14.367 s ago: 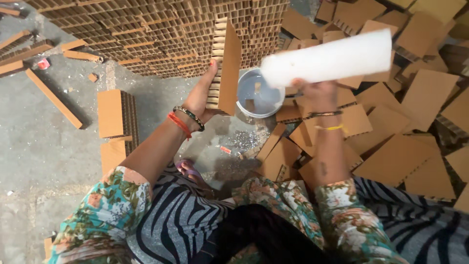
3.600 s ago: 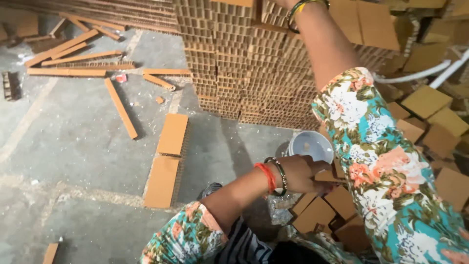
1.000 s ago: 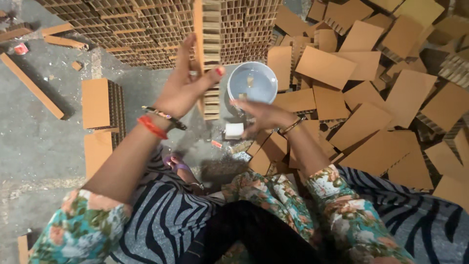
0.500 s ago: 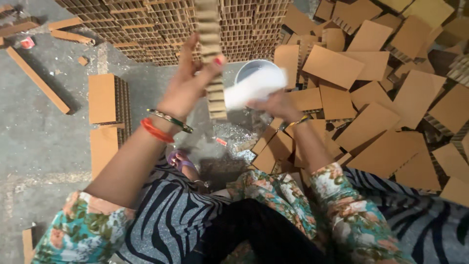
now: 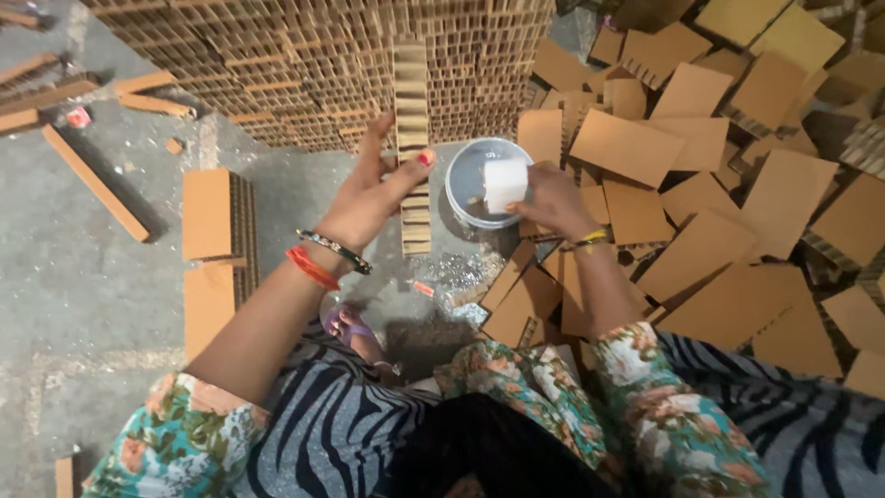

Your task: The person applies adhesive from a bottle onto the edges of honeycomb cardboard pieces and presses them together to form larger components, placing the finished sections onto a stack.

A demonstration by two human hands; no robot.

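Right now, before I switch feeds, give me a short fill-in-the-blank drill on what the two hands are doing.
1. The left hand holds a narrow corrugated cardboard strip standing ____.
2. The right hand holds a white roller over a round ____ bowl.
3. The loose flat cardboard pieces lie mostly on the person's ____ side.
4. The orange and dark bangles sit on the ____ wrist.

Missing words: upright; white; right; left
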